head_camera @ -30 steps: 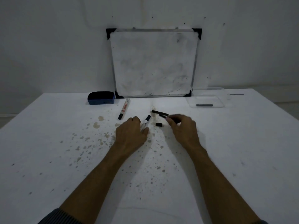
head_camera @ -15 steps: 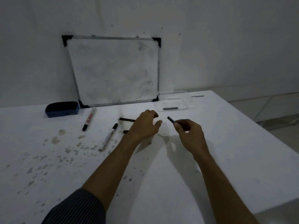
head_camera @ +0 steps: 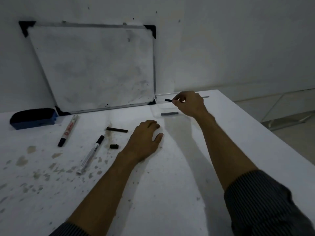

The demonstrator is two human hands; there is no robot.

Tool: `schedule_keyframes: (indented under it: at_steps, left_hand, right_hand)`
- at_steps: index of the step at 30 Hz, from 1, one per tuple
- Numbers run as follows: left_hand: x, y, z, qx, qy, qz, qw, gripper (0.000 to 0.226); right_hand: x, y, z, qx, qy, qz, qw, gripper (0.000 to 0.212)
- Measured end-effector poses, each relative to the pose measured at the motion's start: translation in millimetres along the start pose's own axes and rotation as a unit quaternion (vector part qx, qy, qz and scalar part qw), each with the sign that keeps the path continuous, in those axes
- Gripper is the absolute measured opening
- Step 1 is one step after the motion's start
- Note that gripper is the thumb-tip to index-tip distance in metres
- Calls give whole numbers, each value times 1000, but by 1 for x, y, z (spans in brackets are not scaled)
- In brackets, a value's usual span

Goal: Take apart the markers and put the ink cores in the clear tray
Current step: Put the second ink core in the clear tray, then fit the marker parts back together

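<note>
My right hand (head_camera: pixel 190 103) is above the clear tray (head_camera: pixel 157 110) at the back of the table and pinches a short dark ink core (head_camera: pixel 168 100) by one end. A grey ink core (head_camera: pixel 169 113) lies inside the tray. My left hand (head_camera: pixel 144 138) rests on the table, fingers apart, holding nothing. To its left lie a dark core-like rod (head_camera: pixel 117 129), a small black end cap (head_camera: pixel 114 146), an opened white marker body with a black tip (head_camera: pixel 91 153) and a whole marker with red print (head_camera: pixel 67 130).
A whiteboard (head_camera: pixel 95 65) leans on the wall behind the table. A blue eraser (head_camera: pixel 33 118) sits at the back left. The white tabletop (head_camera: pixel 170 184) carries ink stains on the left; its right edge runs diagonally past my right arm.
My right hand carried the dark ink core from the table's middle up and back over the clear tray. My left hand let the marker body go and moved right. The view swung right.
</note>
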State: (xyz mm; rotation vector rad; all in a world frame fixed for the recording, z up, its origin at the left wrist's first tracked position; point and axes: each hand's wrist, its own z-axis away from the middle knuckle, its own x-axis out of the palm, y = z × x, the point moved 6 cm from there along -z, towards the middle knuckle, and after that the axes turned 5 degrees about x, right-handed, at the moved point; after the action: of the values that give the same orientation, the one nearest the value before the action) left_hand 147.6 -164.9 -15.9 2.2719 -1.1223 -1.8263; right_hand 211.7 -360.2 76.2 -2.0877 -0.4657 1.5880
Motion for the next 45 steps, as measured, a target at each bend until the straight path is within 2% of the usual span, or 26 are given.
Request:
schedule_keyframes:
  at_steps: [5,8,12,17,21,27,32,34,37,40,42,45]
  left_hand:
    - [1,0,0,0,6,-1,1000,48]
    - [2,-1,0,0,8,-1,1000,46]
    - [2,0,-1,0,4,1,1000,47]
    - [-2,4,1,-12,-10,17,1000,47]
    - [-28,10,5,-6,11,70,997,32]
    - [-101,10,15,-5,82,66,994,25]
    - [-117,-20,57,-26,34,32,999,22]
    - [-116,-39,76,-31,41,-20,998,24]
    - [-115,-65,106,-83,117,-56,988,28]
    - [-115,-81,126,-161,176,24,971,29]
    - [-116,-88,128,-220,186,72,955,35]
    - [-115,-89,125,-249,156,51,954,47]
  right_hand:
    - [22,-1,-39,5,-99,83,992,28]
    - [34,6,-48,12,-144,104,984,27]
    - [31,10,-47,6,-127,68,989,25]
    - [9,3,-20,-25,-44,-16,999,21]
    - [2,-13,23,-55,-7,-74,996,19]
    - [20,-24,102,-13,-66,-205,976,17]
    - [61,-47,138,-17,-110,-204,972,16]
    - [74,-60,138,-18,-114,-205,972,16]
    - [95,-75,127,-10,-100,-217,971,20]
    - [117,-90,114,-20,-95,-194,976,32]
    - [131,-96,105,-20,-95,-159,983,35]
    - [145,-104,99,-39,-64,-74,995,29]
